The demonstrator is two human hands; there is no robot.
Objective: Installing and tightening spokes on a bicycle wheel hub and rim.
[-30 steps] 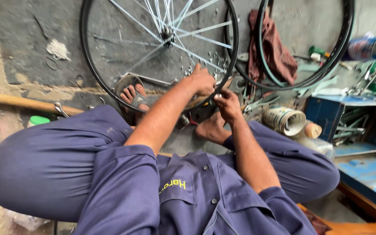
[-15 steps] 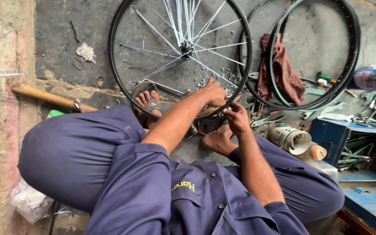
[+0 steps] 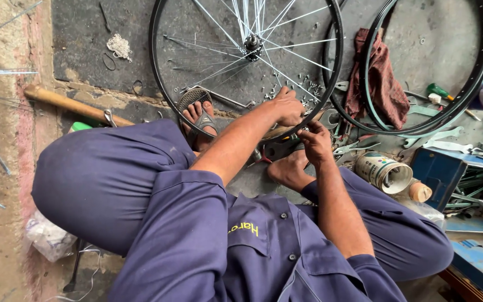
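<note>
Left hand (image 3: 286,106): closed over the near edge of the wheel (image 3: 247,61), gripping the rim.
Right hand (image 3: 315,142): fingers pinched narrow on something small at the rim; I cannot tell what it is (too small to make out).
Wheel: flat on the floor (image 3: 85,33) before the crossed legs, hub (image 3: 252,42) up, spokes fanning outward.
Nearby: a second rim (image 3: 476,84) with a rag (image 3: 384,84) over it, a can (image 3: 384,170) on its side, wrenches (image 3: 448,145), a wooden handle (image 3: 68,103).
Doing it well: as I judge it, the left hand should pin the rim steady while the right works in small, even turns, one spoke at a time.
</note>
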